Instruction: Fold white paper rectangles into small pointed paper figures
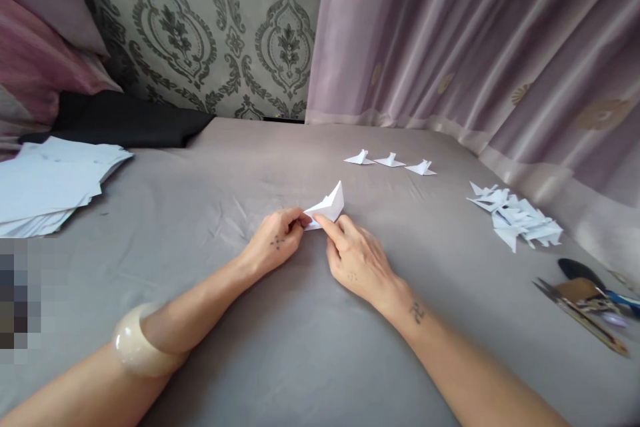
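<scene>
Between my two hands is a small white folded paper figure (331, 201), with one pointed end standing up at its right. My left hand (278, 237) pinches its left end between thumb and fingers. My right hand (357, 253) grips it from the near right side, index finger stretched along the paper's lower fold and the other fingers curled in. Part of the paper's base is hidden behind the fingers. Beyond my hands, three finished-looking white paper figures (389, 160) stand in a row on the grey sheet (240, 167).
A stack of white paper (45, 180) lies at the left, before a black cloth (130, 121). At the right sit a heap of folded white paper pieces (520, 217) and pointed scissors (580, 317) among small items. A purple curtain (420, 33) hangs behind, beside a patterned wall (230, 27).
</scene>
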`<state>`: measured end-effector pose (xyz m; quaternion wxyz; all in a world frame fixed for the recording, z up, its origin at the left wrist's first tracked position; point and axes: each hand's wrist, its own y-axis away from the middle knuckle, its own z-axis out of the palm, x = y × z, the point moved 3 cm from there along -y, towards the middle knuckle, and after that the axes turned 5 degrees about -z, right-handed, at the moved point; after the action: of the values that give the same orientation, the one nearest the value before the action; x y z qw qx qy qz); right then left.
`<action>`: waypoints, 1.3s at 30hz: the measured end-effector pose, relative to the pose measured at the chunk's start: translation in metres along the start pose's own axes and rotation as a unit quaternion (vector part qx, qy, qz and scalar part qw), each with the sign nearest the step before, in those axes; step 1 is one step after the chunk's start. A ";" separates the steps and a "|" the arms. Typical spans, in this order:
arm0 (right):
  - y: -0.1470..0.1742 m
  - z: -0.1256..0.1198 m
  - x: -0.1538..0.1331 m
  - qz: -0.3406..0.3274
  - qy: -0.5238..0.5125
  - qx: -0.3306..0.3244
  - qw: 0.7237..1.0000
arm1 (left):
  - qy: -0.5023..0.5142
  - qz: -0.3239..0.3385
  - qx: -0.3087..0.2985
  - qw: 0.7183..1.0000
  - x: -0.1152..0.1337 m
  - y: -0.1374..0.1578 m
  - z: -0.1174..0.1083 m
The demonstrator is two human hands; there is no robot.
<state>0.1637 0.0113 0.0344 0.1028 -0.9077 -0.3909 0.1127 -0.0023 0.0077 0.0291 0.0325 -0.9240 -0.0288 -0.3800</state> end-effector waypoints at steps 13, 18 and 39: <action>0.000 0.001 0.028 0.220 -0.062 0.070 0.971 | 0.007 0.088 -0.050 0.995 0.007 0.008 0.007; 0.000 0.002 0.041 0.183 -0.212 0.099 0.955 | -0.170 0.267 0.079 0.945 0.011 0.015 0.007; 0.016 -0.009 0.019 0.105 -0.141 0.058 0.983 | -0.331 0.372 0.078 0.864 0.012 0.020 0.019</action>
<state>0.1901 0.0138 0.0366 0.0867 -0.9113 -0.2963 0.2723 0.0210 -0.0101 0.0229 0.2320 -0.9320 0.2784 -0.0084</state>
